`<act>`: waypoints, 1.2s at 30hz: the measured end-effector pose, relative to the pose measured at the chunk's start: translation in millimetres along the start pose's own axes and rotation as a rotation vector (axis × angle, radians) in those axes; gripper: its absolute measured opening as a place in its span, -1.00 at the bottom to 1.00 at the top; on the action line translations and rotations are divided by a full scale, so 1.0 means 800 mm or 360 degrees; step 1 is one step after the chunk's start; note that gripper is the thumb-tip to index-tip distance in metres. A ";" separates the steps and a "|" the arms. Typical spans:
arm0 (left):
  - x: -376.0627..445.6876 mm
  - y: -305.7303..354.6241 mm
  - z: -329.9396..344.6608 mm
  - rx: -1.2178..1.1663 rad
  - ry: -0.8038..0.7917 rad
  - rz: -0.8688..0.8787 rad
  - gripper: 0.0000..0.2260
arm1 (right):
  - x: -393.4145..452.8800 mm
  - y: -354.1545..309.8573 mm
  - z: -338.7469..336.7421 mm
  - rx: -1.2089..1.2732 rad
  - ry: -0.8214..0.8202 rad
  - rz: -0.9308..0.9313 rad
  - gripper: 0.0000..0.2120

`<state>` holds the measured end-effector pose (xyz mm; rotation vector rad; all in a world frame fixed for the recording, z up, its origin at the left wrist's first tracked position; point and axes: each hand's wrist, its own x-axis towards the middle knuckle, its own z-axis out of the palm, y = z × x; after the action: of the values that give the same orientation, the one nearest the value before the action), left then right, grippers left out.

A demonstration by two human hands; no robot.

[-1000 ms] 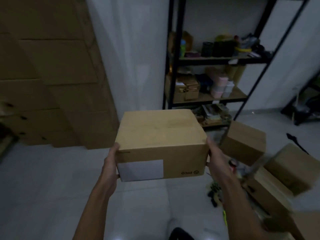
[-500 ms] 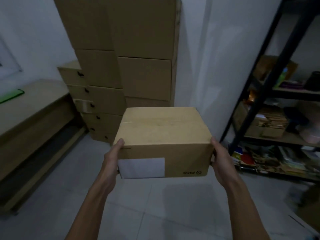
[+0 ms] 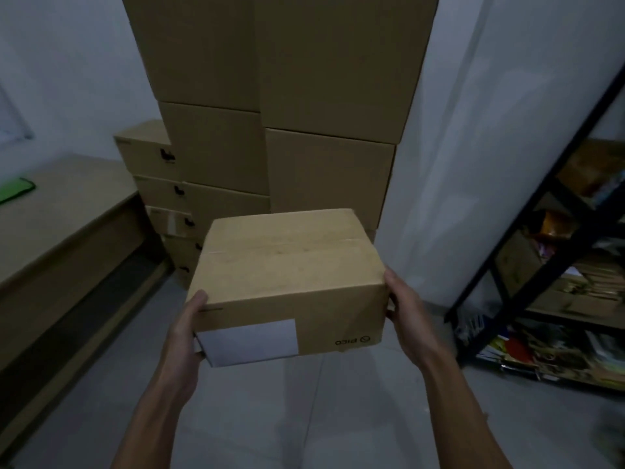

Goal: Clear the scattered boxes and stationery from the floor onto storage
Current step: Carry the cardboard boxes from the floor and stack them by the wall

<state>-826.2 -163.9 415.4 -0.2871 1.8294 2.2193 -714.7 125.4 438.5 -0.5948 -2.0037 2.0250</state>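
I carry a closed brown cardboard box [image 3: 287, 275] with a white label on its near face, held in the air at chest height. My left hand [image 3: 187, 328] grips its left side, thumb on the top edge. My right hand [image 3: 404, 309] grips its right side the same way. Straight ahead stands a tall stack of cardboard boxes [image 3: 280, 106] against the white wall, with a lower column of smaller boxes [image 3: 152, 170] at its left. The fingers of both hands are hidden behind the box.
A low wooden bench or desk [image 3: 57, 231] runs along the left, with a green object [image 3: 15, 189] on it. A black metal shelf rack [image 3: 541, 231] full of books and clutter stands at the right. Grey tiled floor [image 3: 304, 418] lies below.
The view has swung left, from the shelf rack and the boxes scattered on the floor to the box stack, which is now closer and centred. Both hands keep the same hold on the box.
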 end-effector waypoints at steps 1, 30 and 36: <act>0.019 0.006 -0.007 0.0000 -0.0013 0.0001 -0.77 | 0.011 -0.001 0.015 -0.0005 0.0014 -0.0006 -0.57; 0.591 0.292 -0.351 -0.0386 -0.0204 0.0198 -0.77 | 0.372 -0.065 0.619 0.0192 0.0190 -0.0389 -0.45; 0.704 0.365 -0.403 -0.0286 -0.0128 0.0274 -0.64 | 0.451 -0.097 0.716 0.0110 0.0158 -0.0352 -0.47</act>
<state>-1455.3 -494.9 452.7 -0.0735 1.6734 2.4780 -1296.5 -228.7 461.1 -0.4294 -1.8452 1.8874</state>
